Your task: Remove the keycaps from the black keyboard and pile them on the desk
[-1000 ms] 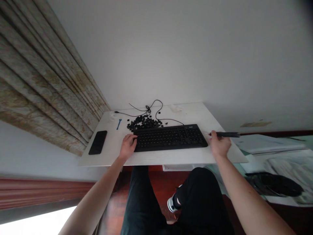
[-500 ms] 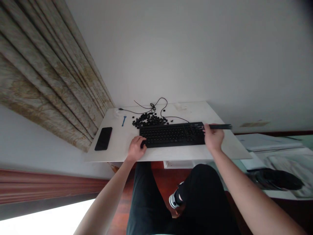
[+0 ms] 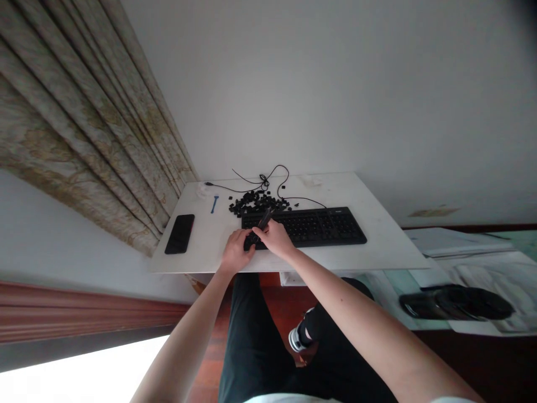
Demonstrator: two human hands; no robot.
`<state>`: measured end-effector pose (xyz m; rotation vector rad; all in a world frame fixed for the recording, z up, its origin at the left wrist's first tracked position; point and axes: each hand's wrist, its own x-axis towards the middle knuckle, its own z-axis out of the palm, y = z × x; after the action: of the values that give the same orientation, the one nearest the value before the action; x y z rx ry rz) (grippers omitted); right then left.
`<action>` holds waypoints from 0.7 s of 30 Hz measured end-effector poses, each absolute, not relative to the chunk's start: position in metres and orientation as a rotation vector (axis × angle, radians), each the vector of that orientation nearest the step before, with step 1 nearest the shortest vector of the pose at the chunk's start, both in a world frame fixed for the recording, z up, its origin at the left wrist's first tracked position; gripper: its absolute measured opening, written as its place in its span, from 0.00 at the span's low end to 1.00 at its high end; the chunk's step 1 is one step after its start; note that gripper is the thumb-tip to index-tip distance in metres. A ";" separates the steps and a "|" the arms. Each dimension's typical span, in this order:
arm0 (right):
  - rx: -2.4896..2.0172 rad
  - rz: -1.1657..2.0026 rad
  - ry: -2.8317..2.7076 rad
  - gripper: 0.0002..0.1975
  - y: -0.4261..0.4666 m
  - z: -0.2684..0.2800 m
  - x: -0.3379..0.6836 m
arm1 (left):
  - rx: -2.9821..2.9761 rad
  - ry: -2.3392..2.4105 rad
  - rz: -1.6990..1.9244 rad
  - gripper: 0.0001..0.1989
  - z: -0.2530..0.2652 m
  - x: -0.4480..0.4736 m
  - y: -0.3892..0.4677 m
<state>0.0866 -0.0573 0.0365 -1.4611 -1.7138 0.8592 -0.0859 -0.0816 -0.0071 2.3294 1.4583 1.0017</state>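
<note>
The black keyboard (image 3: pixel 331 226) lies along the front of the white desk, and bare patches show where keycaps are off. My left hand (image 3: pixel 236 250) grips its left end, with the thumb by the near edge and the fingers on top. Closed around a black-handled wire keycap puller (image 3: pixel 265 217), my right hand (image 3: pixel 277 238) is over the keyboard's left part. The puller's handle points up, and its thin wires sit down among the keys beside my left fingers. Behind the keyboard is a heap of loose black keycaps (image 3: pixel 251 202).
A blue plastic tool (image 3: pixel 215 204) and a black phone (image 3: pixel 180 234) lie on the left of the desk (image 3: pixel 390 246). The keyboard's cable (image 3: pixel 264 180) is coiled at the back. A patterned curtain (image 3: pixel 126 112) hangs at the left, and a wall stands behind.
My right hand has moved left with the keycap puller, from the keyboard's right end to its left part beside my left hand. The left hand keeps its hold on the keyboard.
</note>
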 end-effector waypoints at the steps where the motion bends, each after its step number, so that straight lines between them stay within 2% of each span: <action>1: -1.468 0.822 -1.755 0.08 -0.057 0.039 0.086 | 2.338 1.461 0.989 0.19 -0.007 -0.086 -0.081; 7: -1.511 0.748 -1.844 0.06 -0.061 0.046 0.083 | 2.348 1.487 0.937 0.12 -0.009 -0.086 -0.079; 15: -1.383 0.874 -1.774 0.06 -0.062 0.033 0.073 | 2.221 1.570 0.949 0.13 -0.013 -0.088 -0.078; 18: -1.359 0.949 -1.694 0.06 -0.060 0.025 0.078 | 2.234 1.490 0.955 0.15 -0.013 -0.089 -0.077; 21: -1.345 1.031 -1.608 0.04 -0.058 0.018 0.084 | 2.263 1.388 0.956 0.12 -0.013 -0.089 -0.076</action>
<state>0.0842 -0.0577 0.0181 -1.3448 -1.6077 1.0305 -0.0886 -0.0758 -0.0131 2.2633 1.3879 0.9557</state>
